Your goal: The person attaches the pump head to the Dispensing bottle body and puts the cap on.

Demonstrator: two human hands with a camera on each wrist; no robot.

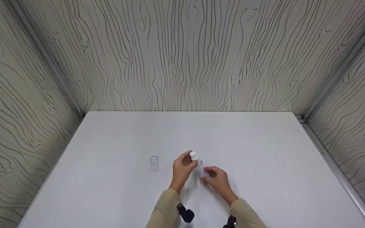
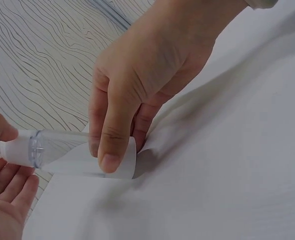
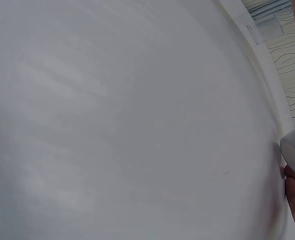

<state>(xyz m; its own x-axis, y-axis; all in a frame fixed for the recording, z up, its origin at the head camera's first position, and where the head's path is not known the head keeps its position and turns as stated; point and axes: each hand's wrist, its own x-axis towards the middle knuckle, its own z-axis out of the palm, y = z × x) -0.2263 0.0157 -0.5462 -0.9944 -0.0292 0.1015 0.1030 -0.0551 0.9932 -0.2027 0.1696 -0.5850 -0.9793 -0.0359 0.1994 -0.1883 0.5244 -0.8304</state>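
Both hands hold a small clear bottle (image 2: 72, 157) with a white top (image 1: 194, 155) near the middle of the table. My left hand (image 1: 181, 169) grips the white top end between thumb and fingers. At the other end, the thumb and fingers of my right hand (image 1: 219, 181) pinch the body close to its base, plainly seen in the left wrist view. The bottle lies tilted between the hands, low over the tabletop. Its whitish base (image 3: 293, 151) shows at the right edge of the right wrist view. A clear cylindrical cup or cap (image 1: 154, 163) stands left of my left hand.
The white table (image 1: 258, 142) spreads around the hands. Behind it rises a wood-grain patterned wall (image 1: 182, 57), with similar panels at both sides. Black wrist devices (image 1: 186, 213) are worn at the sleeves.
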